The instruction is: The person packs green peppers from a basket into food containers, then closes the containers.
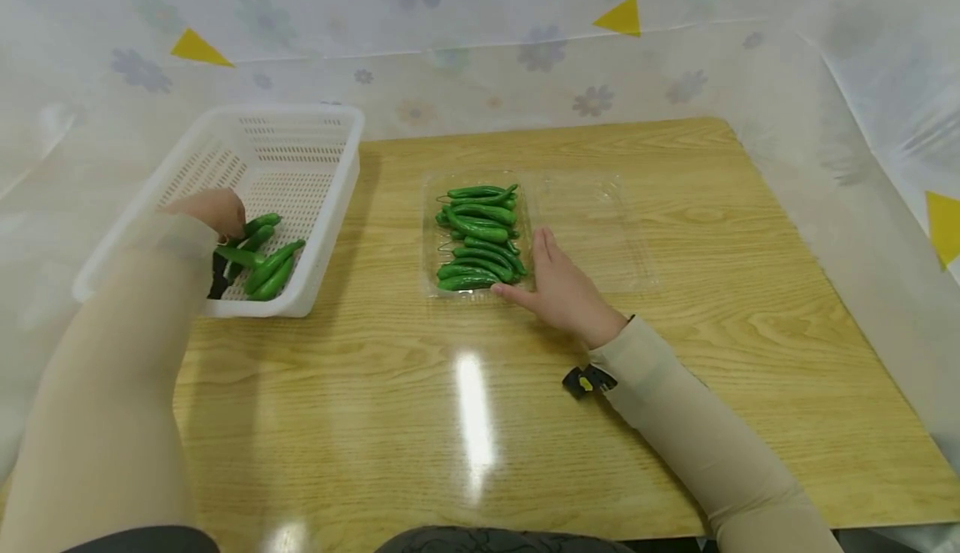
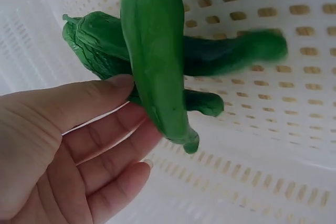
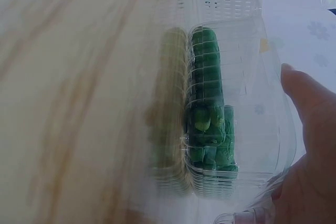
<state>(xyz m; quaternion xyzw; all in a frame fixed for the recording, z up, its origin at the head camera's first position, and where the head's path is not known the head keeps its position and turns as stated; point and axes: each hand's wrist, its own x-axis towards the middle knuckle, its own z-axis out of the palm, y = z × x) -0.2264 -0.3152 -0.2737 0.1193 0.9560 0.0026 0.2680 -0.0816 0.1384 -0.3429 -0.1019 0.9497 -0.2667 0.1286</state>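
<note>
My left hand (image 1: 217, 209) is inside a white perforated plastic basket (image 1: 327, 236) at the left. In the left wrist view its thumb and fingers pinch a long green pepper (image 2: 155, 51), and other green peppers (image 2: 102, 32) lie behind it. More peppers (image 1: 277, 269) lie on the basket floor. A clear clamshell box (image 1: 431, 232) stands mid-table with rows of green peppers (image 1: 483, 232) inside. My right hand (image 1: 570, 294) rests along the box's right edge, fingers straight, thumb at its near right corner.
The box's clear lid (image 1: 592, 228) lies folded open to the right on the wooden table (image 1: 750, 353). Behind the table hangs a pale flowered sheet (image 1: 480, 77) with yellow triangles. A black strap (image 1: 588, 381) hangs at the right wrist.
</note>
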